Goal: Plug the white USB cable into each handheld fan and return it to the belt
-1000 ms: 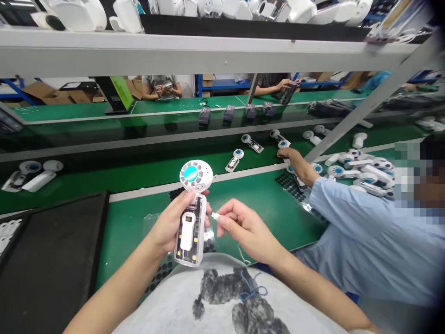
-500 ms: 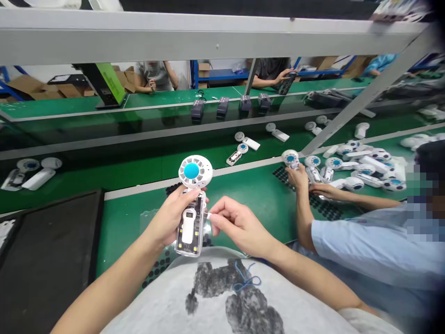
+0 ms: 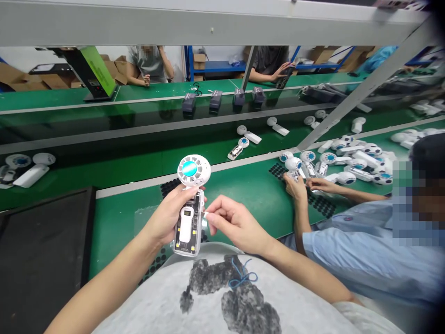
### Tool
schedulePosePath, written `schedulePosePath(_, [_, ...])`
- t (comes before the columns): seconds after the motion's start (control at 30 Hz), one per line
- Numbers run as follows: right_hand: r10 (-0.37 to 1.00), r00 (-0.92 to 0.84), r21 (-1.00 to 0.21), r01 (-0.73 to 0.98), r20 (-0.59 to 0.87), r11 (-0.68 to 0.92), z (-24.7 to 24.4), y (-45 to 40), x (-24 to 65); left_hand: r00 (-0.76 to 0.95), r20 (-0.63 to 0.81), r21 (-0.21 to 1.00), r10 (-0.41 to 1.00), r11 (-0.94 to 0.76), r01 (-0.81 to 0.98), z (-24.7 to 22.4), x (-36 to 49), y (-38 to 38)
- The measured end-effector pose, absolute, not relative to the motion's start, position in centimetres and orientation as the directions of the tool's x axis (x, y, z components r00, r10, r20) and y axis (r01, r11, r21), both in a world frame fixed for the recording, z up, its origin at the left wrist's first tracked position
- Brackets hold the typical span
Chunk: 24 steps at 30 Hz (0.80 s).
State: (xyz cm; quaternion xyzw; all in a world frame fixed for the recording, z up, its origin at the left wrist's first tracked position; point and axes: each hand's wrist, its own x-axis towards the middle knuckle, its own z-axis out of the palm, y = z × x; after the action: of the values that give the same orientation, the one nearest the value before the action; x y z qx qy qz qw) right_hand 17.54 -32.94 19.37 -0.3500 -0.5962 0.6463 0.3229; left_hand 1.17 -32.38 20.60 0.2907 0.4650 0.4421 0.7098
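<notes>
Pale trim marks the far edge of the green tabletop, with a darker green belt beyond it and four dark boxes on a ledge farther back. Above the tabletop's near edge, in front of a grey apron, the left hand is closed around the neck and side of a fan-shaped device, its round head up, its blue disc and clear-cased board facing the wearer. The right hand has thumb and forefinger pinched on a small white piece just beside the device's right side; whether its thin tip touches the casing is too small to tell. Sheets of black dots lie below the left forearm, and a black tray fills the tabletop's left end. Near the far edge, toward the right, a blue-sleeved co-worker's hands handle another white unit, next to a heap of similar units.
</notes>
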Motion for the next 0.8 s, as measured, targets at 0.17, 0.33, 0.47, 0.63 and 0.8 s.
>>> schedulePosePath(0.17, [0.831,-0.554,-0.977,0.201,-0.048,0.077,19.4,-33.1,18.1,0.125,-0.353,0.927,0.927,0.365,-0.085,20.4,1.5,-32.8])
schedulePosePath(0.33, [0.820,-0.569,-0.967,0.239,-0.062,0.093,17.9,-32.8,18.3,0.107,-0.447,0.890,0.888,0.453,-0.043,19.0,1.9,-32.7])
schedulePosePath(0.47, [0.798,-0.586,-0.976,0.216,-0.141,-0.014,16.5,-32.9,18.2,0.127,-0.492,0.858,0.862,0.504,-0.096,18.0,2.4,-32.8])
schedulePosePath(0.63, [0.766,-0.608,-0.977,0.174,-0.208,-0.127,16.0,-32.6,18.1,0.151,-0.534,0.812,0.832,0.554,-0.185,17.3,2.3,-32.9])
schedulePosePath(0.8, [0.717,-0.660,-0.975,0.156,-0.224,-0.161,15.7,-32.2,17.7,0.199,-0.551,0.770,0.811,0.585,-0.254,17.3,1.7,-33.1])
